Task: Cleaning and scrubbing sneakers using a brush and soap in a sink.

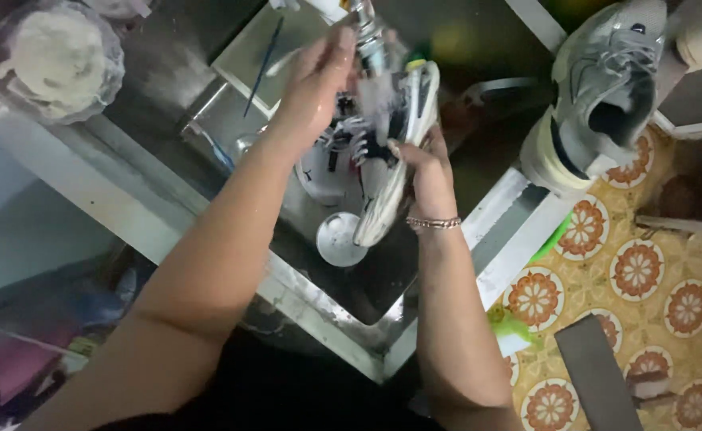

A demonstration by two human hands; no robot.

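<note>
**Over the sink: sneaker held under the tap**

Over the steel sink (367,307), a white sneaker (391,172) is pinched by its sole edge in the right hand (424,172). The left hand (312,88) is cupped, fingers together, against the tap (367,36). A grey sneaker (606,88) is stood at the sink's right edge, on a white ledge beside the orange-patterned cloth (646,295).

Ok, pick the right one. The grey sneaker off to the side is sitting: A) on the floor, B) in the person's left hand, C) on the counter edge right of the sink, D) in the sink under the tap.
C: the grey sneaker rests on the counter edge right of the sink, while the hands hold a white sneaker over the basin.
</note>
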